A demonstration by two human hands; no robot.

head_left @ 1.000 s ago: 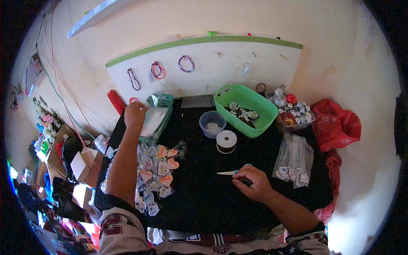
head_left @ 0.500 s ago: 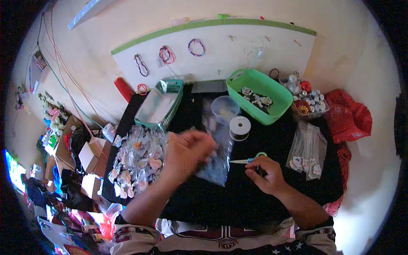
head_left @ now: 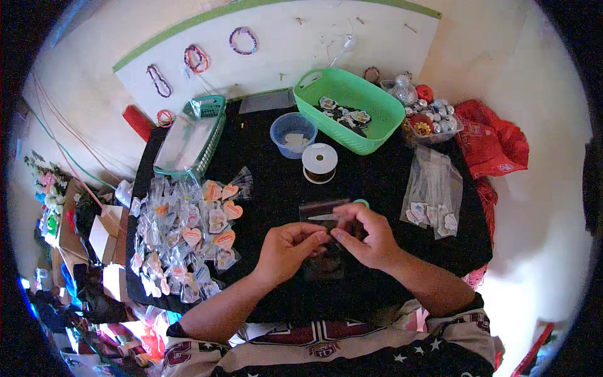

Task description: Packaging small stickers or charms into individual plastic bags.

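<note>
Both hands meet over the middle of the black bench (head_left: 264,182). Left hand (head_left: 286,251) has its fingers curled and pinched on the near edge of a small clear plastic bag (head_left: 323,217). Right hand (head_left: 367,235) pinches the same bag from the other side, fingers closed on it, thumb meeting the left fingertips. The bag sits between and just beyond the fingers, held slightly off the bench top; can't tell what's inside. Scissors with a light handle (head_left: 360,203) poke out just past the right fingers; can't tell whether the right hand grips them or they lie on the bench.

Beyond the fingers: white ribbon spool (head_left: 319,162), then a blue round tub (head_left: 293,134) and a green basket (head_left: 352,107) with small decorated pieces in it. Left of the left fingers: a spread of bagged heart-shaped favours (head_left: 188,232). Further left and beyond: teal tray basket (head_left: 188,141). Right of the right fingers: stack of clear bags (head_left: 433,191), some with shapes inside. Far right: red cloth (head_left: 493,141). At the back, a white board (head_left: 282,50) with bracelets hanging on it.
</note>
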